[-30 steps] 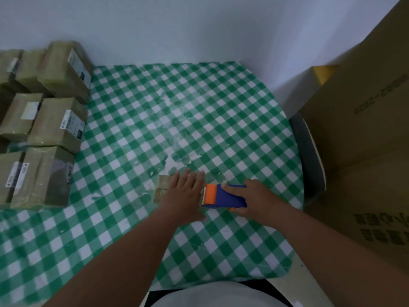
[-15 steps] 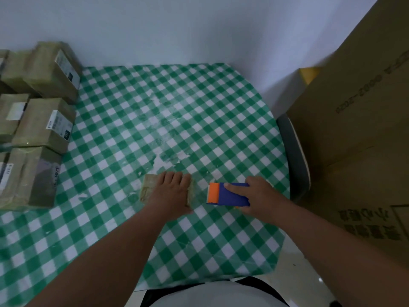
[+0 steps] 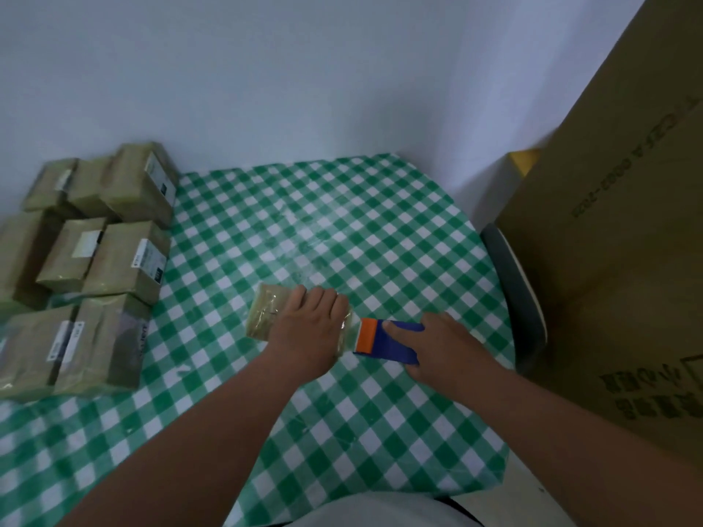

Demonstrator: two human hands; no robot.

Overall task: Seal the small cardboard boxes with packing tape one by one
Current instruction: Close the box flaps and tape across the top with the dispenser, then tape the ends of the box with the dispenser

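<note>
So I've got my left hand (image 3: 308,329) planted flat on top of the small box (image 3: 274,313), fingers laid out fairly straight across the lid, basically just pinning it to the table so it doesn't skate around on this slick green checked tablecloth (image 3: 342,230). The box sits near the middle of the table, a bit toward my side, and you can see shiny tape already wrinkled over the part my hand isn't covering.

My right hand (image 3: 445,348) is wrapped around the blue tape dispenser (image 3: 388,340), index finger stretched along the top to steer it, with the orange end pointed at the box's right edge. It's just beside the box, maybe touching. Honestly can't tell from this angle whether there's a strip of tape bridging the gap or if it's been cut, the light's too dim and clear tape on a busy pattern is invisible.

Why hold it like this? The box is light, so any tug from the dispenser would drag it. Weight from the palm fixes that.

The stack of boxes (image 3: 99,260) on the left is shoved against the wall, well apart from where I'm working, so the middle stays free for one box at a time. They look glossy, so I'd guess those are the finished ones. The large carton (image 3: 616,260) stands on my right, off the table.
</note>
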